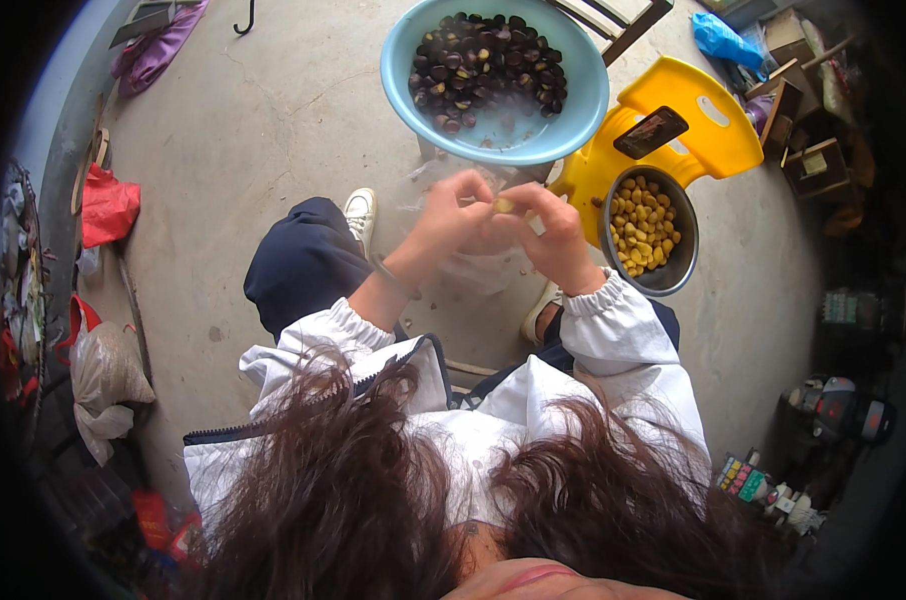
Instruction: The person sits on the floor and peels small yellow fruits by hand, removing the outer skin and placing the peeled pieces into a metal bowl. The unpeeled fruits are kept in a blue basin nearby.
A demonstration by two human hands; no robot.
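Note:
A small yellowish chestnut (503, 205) is pinched between the fingertips of my right hand (554, 229). My left hand (449, 217) has its thumb and forefinger at the nut's left side, gripping its edge. Just beyond my hands is a light-blue plastic basin (396, 90) with many dark-shelled chestnuts (490, 60), some showing yellow flesh; a pale haze hangs over its near part. To the right, a dark metal bowl (687, 262) contains peeled yellow chestnuts (640, 225). Under my hands a clear plastic bag (483, 274) is partly hidden and blurred.
A yellow plastic chair (723, 146) bears a smartphone (651, 133) beside the bowl. Wooden boxes (817, 169) stand at the right. On the left are a red bag (110, 206) and a filled whitish sack (107, 375). Concrete floor (197, 225) surrounds my feet.

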